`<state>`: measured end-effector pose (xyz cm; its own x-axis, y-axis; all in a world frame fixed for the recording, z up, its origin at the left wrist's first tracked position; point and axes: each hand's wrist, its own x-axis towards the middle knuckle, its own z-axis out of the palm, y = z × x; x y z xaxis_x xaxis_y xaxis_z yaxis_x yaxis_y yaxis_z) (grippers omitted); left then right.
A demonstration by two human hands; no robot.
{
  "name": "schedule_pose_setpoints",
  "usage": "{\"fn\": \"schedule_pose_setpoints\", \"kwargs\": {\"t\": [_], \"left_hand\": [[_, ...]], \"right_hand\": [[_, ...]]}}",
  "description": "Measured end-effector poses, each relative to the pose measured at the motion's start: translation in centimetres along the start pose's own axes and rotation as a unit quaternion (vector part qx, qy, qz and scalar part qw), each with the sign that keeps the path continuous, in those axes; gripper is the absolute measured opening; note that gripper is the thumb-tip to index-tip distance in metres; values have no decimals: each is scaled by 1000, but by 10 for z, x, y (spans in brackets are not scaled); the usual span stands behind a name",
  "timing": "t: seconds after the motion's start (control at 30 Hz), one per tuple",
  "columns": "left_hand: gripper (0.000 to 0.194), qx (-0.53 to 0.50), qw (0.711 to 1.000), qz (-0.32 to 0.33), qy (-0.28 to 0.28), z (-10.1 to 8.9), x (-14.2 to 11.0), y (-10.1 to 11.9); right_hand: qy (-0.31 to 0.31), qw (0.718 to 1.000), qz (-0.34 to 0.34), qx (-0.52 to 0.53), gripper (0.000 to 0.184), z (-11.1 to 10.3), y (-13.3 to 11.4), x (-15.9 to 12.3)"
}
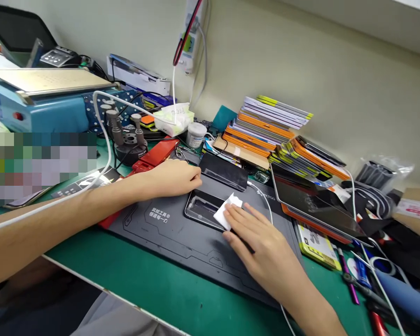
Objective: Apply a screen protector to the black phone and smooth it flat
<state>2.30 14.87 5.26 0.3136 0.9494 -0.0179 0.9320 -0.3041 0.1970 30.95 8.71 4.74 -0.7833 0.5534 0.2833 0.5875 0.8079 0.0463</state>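
Observation:
A black phone (203, 208) lies flat on a dark work mat (168, 233) in the middle of the bench. My right hand (255, 238) lies on the phone's right part, fingers stretched flat and pressing a small white wipe (227, 212) against its glass. My left hand (175, 177) rests at the phone's far left corner, fingers curled against its edge and steadying it. A second dark phone (224, 171) lies just behind on the mat.
A tablet (315, 205) lies to the right over a yellow-green box (317, 245). Stacked orange and white boxes (266, 130) stand behind. At left are a blue machine (38, 100), a metal jig (126, 135) and a white cable (101, 140). Tools and pens (350, 280) lie at right.

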Motion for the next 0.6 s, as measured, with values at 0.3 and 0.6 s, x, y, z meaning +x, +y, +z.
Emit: {"fn": "schedule_pose_setpoints", "kwargs": {"t": [0.3, 0.6], "left_hand": [[38, -22, 1000, -3, 7, -1, 2, -2], [39, -13, 1000, -11, -5, -4, 3, -2]], "right_hand": [[-78, 996, -37, 15, 67, 6, -28, 47], [-45, 995, -85, 2, 58, 11, -4, 55]]}}
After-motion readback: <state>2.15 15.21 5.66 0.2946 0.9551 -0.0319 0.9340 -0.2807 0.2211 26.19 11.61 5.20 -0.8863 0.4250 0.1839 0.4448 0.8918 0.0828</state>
